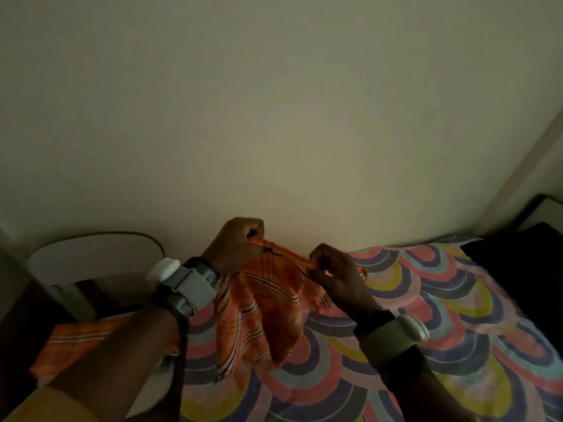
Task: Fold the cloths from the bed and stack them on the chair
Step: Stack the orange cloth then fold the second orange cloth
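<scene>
An orange cloth with dark and pale stripes (268,312) hangs above the bed, held up by its top edge. My left hand (240,239) pinches one end of that edge and my right hand (332,266) pinches the other, close together near the wall. The cloth's lower part drapes down and touches the bed (426,315), which has a sheet of coloured arcs. A folded orange striped cloth (79,339) lies on the seat of a white chair (91,257) at the left, partly hidden by my left forearm.
A plain wall rises right behind the bed. A dark object (524,257) lies at the bed's far right corner. Both wrists wear bands with small devices.
</scene>
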`<state>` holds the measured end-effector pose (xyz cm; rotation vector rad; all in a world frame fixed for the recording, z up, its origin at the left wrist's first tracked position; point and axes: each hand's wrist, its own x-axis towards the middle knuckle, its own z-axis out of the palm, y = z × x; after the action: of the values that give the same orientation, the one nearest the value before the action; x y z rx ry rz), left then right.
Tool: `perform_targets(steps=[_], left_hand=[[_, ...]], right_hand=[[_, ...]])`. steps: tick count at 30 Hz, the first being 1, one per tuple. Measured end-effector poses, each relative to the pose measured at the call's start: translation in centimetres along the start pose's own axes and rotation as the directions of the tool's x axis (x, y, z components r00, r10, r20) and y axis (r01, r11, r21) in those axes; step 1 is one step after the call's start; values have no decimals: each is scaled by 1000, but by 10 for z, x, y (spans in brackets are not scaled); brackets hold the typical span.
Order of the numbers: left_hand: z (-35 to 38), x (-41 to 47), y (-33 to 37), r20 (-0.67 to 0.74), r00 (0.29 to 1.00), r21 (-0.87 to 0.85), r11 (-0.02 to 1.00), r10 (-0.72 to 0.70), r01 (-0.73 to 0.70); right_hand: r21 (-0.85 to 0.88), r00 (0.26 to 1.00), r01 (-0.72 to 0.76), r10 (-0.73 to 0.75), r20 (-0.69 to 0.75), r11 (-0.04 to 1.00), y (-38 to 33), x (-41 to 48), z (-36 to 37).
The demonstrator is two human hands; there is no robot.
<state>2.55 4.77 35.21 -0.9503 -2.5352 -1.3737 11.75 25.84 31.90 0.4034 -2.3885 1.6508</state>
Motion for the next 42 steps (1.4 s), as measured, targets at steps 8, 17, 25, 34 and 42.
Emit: perform_targets(steps=[8, 17, 25, 34, 42], left_hand=[[-96, -16, 35, -285, 958, 11, 999, 37, -35], [-181, -34, -7, -813, 477, -119, 897, -334, 426], [-62, -58, 62, 63, 989, 41, 990, -136, 133], [-60, -37, 18, -61, 990, 77, 989, -124, 128], [-119, -34, -28, -609, 730, 19, 914, -312, 406]], right_hand=[[-405, 972, -119, 190, 138, 906, -4, -6, 42], [-298, 871, -469, 380, -310, 831, 57, -43, 20], [-349, 999, -42, 34, -31, 936, -57, 39, 83], [-102, 981, -161, 170, 92, 982, -19, 16, 66], [-126, 878, -447, 408, -252, 885, 85, -75, 41]])
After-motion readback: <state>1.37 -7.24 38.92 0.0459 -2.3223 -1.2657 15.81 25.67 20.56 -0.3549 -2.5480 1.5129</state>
